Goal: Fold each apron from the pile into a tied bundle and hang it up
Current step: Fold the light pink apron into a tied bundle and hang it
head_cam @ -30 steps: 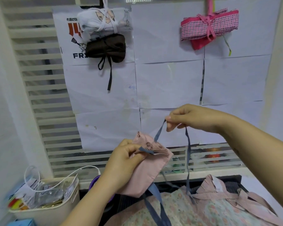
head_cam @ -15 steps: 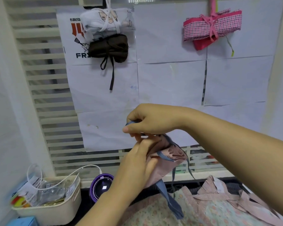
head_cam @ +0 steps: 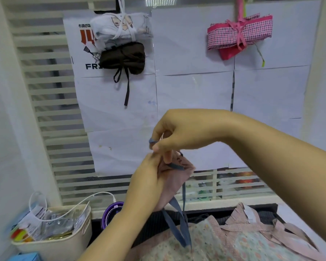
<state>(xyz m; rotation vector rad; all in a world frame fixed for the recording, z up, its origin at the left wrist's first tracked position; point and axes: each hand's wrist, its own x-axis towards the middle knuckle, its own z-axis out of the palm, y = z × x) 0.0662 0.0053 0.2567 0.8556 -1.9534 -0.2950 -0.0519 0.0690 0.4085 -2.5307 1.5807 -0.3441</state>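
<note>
Resting in the left hand (head_cam: 145, 185), the folded pink apron bundle (head_cam: 174, 185) is held up in the air above the pile of aprons (head_cam: 215, 243), in front of the papered wall. The left fingers curl round its left side and grip it. A blue strap (head_cam: 176, 221) crosses the top of the bundle, and from the lower end it hangs in a loop that reaches down onto the floral cloth of the pile.

The right hand (head_cam: 179, 132) is just above the bundle, close against the left fingertips. Its thumb and forefinger pinch a short turn of the blue strap, and its other fingers curl down toward the cloth.

Three tied bundles hang on the paper sheets (head_cam: 194, 91) behind: a white bundle (head_cam: 120, 29) directly over a brown bundle (head_cam: 123, 58) at upper left, and a pink checked bundle (head_cam: 241, 33) at upper right. At lower left stands a cream basket (head_cam: 64, 243) of packets with a white cable (head_cam: 73, 206) looping over it. Beside it is a purple round object (head_cam: 111, 211), partly hidden by the left forearm.
</note>
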